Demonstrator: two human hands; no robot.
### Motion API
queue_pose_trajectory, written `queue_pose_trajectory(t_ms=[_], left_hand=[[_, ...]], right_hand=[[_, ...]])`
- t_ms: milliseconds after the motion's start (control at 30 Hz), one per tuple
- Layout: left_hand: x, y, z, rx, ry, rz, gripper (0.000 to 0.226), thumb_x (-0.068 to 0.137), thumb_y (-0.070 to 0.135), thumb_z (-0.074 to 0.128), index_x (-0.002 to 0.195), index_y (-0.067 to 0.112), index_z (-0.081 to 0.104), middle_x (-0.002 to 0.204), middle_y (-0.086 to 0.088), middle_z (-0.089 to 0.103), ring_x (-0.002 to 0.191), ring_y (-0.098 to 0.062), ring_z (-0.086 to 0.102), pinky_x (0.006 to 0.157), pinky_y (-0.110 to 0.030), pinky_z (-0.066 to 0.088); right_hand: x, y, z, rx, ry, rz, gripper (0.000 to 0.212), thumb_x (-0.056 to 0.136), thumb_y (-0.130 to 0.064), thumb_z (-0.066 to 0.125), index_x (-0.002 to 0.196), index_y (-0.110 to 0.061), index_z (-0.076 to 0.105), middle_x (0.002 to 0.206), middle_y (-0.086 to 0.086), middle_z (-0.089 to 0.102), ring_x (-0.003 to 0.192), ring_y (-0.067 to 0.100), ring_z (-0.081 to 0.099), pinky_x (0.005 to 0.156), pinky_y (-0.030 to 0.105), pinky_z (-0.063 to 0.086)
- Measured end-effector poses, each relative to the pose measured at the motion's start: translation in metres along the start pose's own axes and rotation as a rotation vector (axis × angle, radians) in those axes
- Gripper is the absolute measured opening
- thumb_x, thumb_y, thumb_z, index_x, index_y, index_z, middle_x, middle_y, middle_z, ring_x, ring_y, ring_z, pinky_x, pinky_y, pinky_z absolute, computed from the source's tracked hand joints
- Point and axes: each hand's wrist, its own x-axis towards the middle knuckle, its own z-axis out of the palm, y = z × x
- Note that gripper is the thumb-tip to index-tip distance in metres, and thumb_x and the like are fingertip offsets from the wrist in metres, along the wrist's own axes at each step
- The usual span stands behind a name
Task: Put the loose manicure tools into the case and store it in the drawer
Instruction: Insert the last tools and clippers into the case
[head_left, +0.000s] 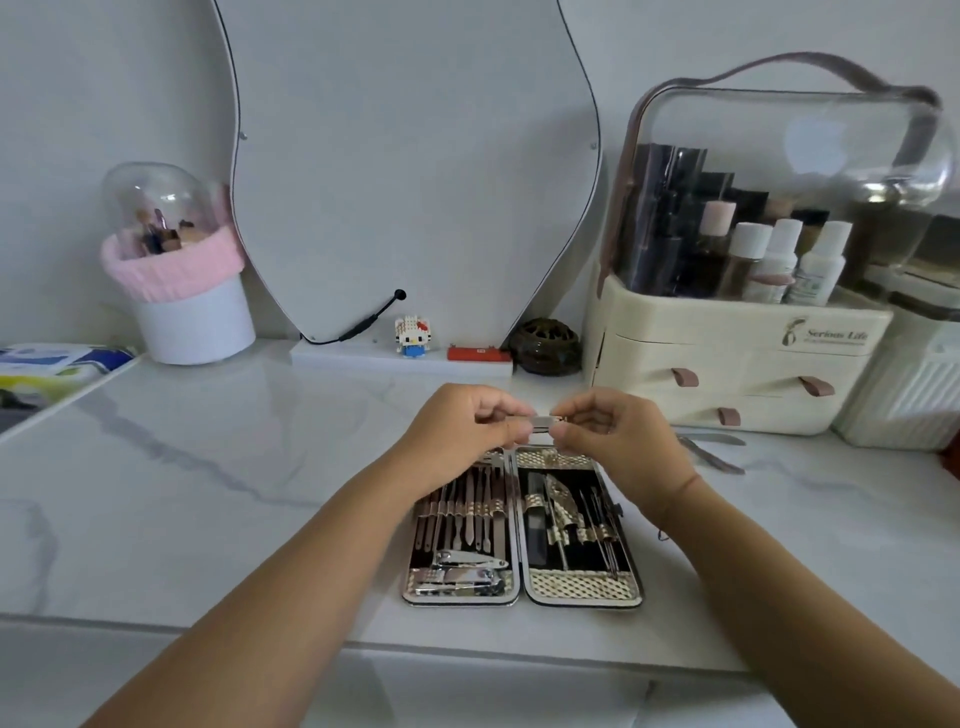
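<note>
The table has a white top with thin grey lines like marble. Near its front edge, in the middle, the case lies open and flat. It has two halves. The left half holds a row of thin metal tools and some shiny nail clippers. The right half holds a few more tools.

Above the far edge of the case are two hands. The left hand and the right hand each have bent fingers, and each pinches one end of one small metal tool. The tool is up off the table.

To the right of the case, two loose tools lie on the table, just in front of a cream box near the back right corner. The box has three pink-brown drawer pulls. Under its clear lid stand dark tubes, three bottles with white caps and one with a pink cap.

At the back edge, in the middle, a curvy mirror leans on the white wall. On its stand are one little toy cat and one red box, and one dark round pot sits beside them. Near the back left corner stands one white cup with a pink band and a clear dome.
</note>
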Motion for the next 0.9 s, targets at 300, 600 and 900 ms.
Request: queue_pose_trajectory(t_ms=[300, 600, 900], left_hand=[[-0.004, 0.000, 0.005, -0.035, 0.045, -0.020, 0.014, 0.085, 0.034, 0.066, 0.085, 0.020, 0.068, 0.066, 0.002, 0.071, 0.059, -0.009, 0.065, 0.062, -0.020, 0.053], [-0.005, 0.003, 0.006, -0.224, -0.058, -0.056, 0.011, 0.088, 0.009, 0.062, 0.092, 0.016, 0.069, 0.070, 0.004, 0.072, 0.066, -0.004, 0.065, 0.064, -0.015, 0.050], [-0.003, 0.002, 0.001, -0.310, -0.044, -0.060, 0.011, 0.088, 0.011, 0.062, 0.095, 0.018, 0.066, 0.075, 0.001, 0.072, 0.073, -0.010, 0.066, 0.071, -0.018, 0.053]], right_hand=[[0.000, -0.001, 0.008, -0.064, -0.013, -0.061, 0.009, 0.081, -0.010, 0.068, 0.080, -0.018, 0.065, 0.066, -0.008, 0.062, 0.062, 0.003, 0.057, 0.067, 0.018, 0.053], [-0.001, -0.004, 0.007, -0.074, -0.042, -0.066, 0.018, 0.082, -0.010, 0.068, 0.092, -0.024, 0.065, 0.085, -0.002, 0.067, 0.082, 0.017, 0.062, 0.083, 0.034, 0.052], [-0.002, -0.012, 0.002, 0.058, -0.051, -0.064, 0.003, 0.080, -0.014, 0.069, 0.081, -0.012, 0.067, 0.074, -0.005, 0.062, 0.073, 0.007, 0.054, 0.079, 0.028, 0.048]])
